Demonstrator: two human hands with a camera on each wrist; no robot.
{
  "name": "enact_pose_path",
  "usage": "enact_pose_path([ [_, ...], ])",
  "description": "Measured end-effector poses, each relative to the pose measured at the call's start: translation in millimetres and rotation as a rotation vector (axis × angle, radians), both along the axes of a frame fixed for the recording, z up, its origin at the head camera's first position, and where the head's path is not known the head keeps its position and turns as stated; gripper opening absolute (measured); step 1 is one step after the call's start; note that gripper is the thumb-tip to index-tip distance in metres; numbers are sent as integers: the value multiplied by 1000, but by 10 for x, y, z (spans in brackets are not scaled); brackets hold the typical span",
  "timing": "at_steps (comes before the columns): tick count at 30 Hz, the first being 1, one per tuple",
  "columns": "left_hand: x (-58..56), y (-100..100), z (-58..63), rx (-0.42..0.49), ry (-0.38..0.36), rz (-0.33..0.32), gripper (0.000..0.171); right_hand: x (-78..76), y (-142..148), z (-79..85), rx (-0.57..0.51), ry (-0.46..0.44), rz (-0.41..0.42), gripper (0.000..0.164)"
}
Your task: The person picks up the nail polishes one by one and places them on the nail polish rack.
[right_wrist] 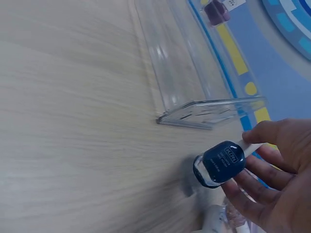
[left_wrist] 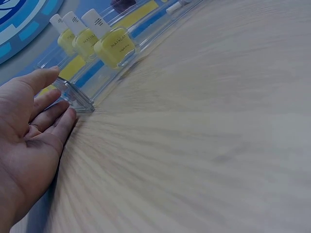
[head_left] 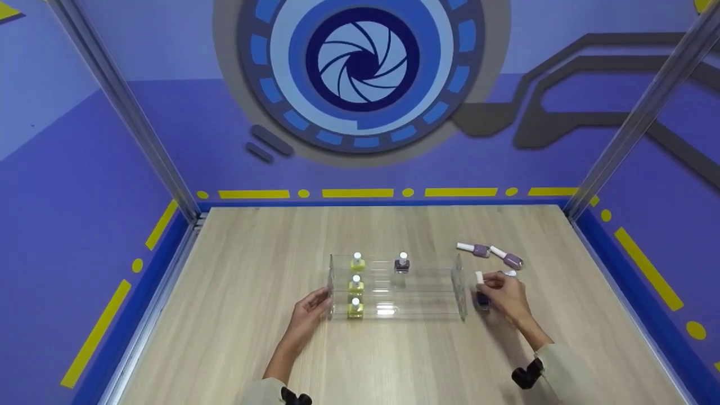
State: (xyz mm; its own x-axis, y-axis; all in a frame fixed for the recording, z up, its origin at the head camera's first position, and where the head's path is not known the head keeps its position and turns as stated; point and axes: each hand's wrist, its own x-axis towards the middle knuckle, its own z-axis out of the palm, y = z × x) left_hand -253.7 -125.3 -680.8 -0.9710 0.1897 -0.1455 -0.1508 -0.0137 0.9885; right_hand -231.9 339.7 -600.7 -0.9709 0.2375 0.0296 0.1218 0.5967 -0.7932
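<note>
The right hand [head_left: 508,296] pinches the dark bottle [right_wrist: 223,162] by its cap [head_left: 479,277]; the left hand [head_left: 308,312], fingers loose, should steady the rack [head_left: 416,293].

The person's left grip [head_left: 309,315] and right grip [head_left: 506,295] are bare. Behind the right one, past a stretch of uncovered wrist, begins a pale cream long sleeve [head_left: 565,368]; a matching cream cuff [head_left: 261,391] sits behind the left. A small black lobed device [head_left: 527,374] juts from the right wrist's inner side, its black twin [head_left: 295,397] mirroring it behind the left.
</note>
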Motion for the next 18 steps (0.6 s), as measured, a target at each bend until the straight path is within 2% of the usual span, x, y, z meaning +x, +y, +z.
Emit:
enact_pose_path([
  [9,-6,26,-1,16,-1,-20,50,30,67,285,-52,127,-57,26],
  [18,7,16,12,14,3,-2,52,89,-39,488,-59,200,-4,25],
])
